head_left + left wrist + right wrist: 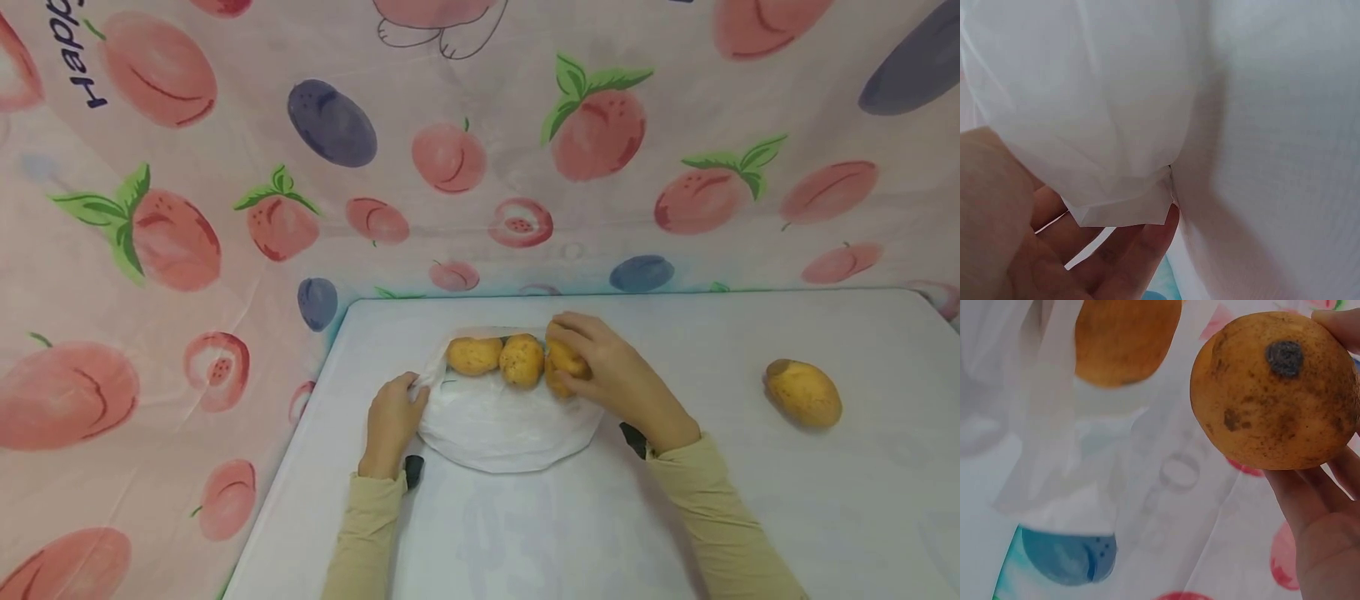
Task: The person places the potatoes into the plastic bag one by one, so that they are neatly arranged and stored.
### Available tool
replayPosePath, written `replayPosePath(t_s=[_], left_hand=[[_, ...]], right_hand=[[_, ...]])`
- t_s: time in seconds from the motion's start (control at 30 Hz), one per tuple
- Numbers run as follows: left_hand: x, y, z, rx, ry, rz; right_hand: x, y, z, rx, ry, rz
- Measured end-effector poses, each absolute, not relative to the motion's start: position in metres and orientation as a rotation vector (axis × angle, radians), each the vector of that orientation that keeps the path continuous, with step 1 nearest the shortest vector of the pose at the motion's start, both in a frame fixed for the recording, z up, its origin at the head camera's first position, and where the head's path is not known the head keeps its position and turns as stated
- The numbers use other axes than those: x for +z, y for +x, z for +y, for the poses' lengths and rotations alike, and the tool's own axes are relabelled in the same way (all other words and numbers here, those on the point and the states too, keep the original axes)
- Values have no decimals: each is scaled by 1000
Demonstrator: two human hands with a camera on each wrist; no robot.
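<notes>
A white plastic bag (506, 429) lies on the white table with its opening toward the far side. Two potatoes, one at the left (474, 356) and one in the middle (522, 361), sit side by side at the bag's mouth. My left hand (392, 419) grips the bag's left edge; in the left wrist view the fingers (1147, 247) lie at the bag's corner (1116, 209). At the bag's right side my right hand (618, 371) holds another potato (1275, 394), thumb and fingers on opposite sides, a dark spot on its skin.
A single potato (804, 393) with a brown patch lies farther right on the white table (862, 508). Behind the table and along its left side hangs a pink fruit-print cloth (450, 100). Small dark objects (414, 472) show at both wrists.
</notes>
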State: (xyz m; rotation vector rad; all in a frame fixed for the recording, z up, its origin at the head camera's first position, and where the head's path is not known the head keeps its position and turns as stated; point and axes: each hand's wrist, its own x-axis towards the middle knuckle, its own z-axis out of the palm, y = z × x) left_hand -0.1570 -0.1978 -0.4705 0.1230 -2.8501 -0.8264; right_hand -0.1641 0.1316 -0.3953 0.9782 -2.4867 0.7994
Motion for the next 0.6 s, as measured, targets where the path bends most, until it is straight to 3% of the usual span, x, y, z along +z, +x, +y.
replayPosePath(t_s=[0.6], left_hand=[[-469, -157, -197, -838, 130, -2860]], right_hand=[[-408, -164, 95, 778, 1109, -2451]])
